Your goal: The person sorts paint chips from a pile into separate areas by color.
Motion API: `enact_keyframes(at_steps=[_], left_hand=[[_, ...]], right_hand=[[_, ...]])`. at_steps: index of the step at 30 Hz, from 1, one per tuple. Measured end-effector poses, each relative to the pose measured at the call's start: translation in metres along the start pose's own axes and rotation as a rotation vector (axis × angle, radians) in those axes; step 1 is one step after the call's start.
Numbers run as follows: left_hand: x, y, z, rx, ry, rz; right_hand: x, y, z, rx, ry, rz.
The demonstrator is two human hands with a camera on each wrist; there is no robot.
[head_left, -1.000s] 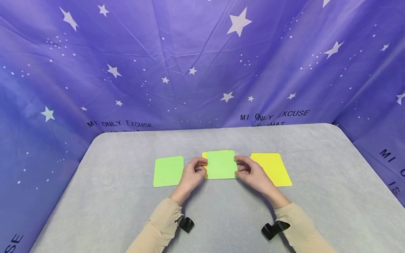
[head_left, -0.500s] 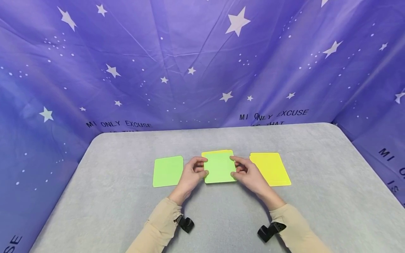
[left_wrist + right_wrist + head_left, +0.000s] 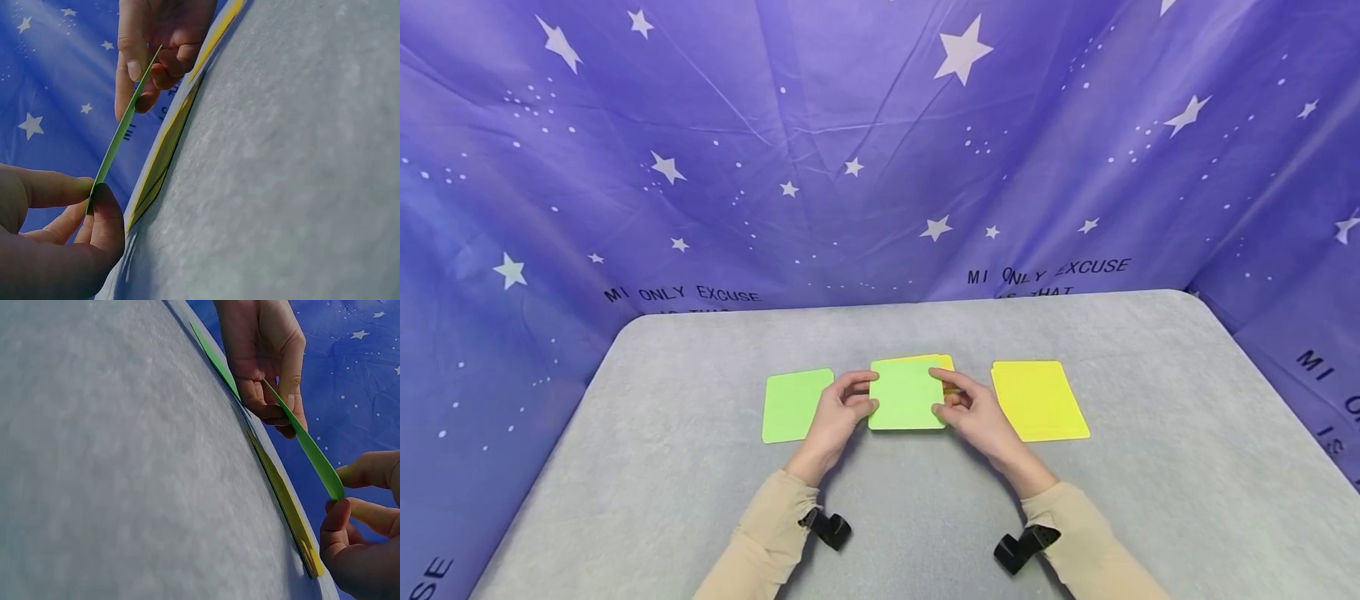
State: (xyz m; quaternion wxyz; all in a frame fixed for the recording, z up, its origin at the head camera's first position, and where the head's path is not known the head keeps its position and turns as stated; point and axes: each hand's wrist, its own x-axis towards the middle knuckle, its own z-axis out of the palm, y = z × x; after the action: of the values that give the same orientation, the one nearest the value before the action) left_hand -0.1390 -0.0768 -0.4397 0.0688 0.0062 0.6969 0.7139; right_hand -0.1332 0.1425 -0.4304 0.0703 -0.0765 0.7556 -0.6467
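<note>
From where I stand, the left hand (image 3: 833, 417) has its grip drawn down to the thickness of a card: thumb and fingers pinch the held green card (image 3: 906, 396) at its nine o'clock edge. The right hand (image 3: 981, 421) matches it at the three o'clock edge, thumb and forefinger nipping the card, the grip just as narrow. The wrist views show this card nearly edge-on, up off the counter (image 3: 700, 483) and apart from the middle yellow pile (image 3: 289, 503) beneath it. It looks like a single card, though those side views are dim and I wouldn't swear to it.

Around the held card, the other green card (image 3: 793, 406) lies at nine o'clock, its near right corner covered by the left hand. The right-hand yellow pile (image 3: 1041, 400) lies at three o'clock, and the starry purple curtain (image 3: 775, 83) hangs at twelve.

Since a second ago, both hands and their card have slid towards nine o'clock. Back then yellow peeped out mostly along the card's nine o'clock edge; now it shows at twelve and three. Both grips keep their hold, and the cards on either side lie as they did.
</note>
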Motion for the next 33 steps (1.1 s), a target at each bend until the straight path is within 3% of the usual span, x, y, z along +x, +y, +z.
enact_keyframes(at_steps=[16,33], left_hand=[[-0.006,0.007,-0.035,0.015,0.027,-0.02],[-0.012,0.011,-0.069,0.055,0.08,-0.048]], right_hand=[[0.011,-0.005,0.025,0.042,-0.062,-0.026],[0.026,-0.01,0.056,-0.03,-0.094,-0.12]])
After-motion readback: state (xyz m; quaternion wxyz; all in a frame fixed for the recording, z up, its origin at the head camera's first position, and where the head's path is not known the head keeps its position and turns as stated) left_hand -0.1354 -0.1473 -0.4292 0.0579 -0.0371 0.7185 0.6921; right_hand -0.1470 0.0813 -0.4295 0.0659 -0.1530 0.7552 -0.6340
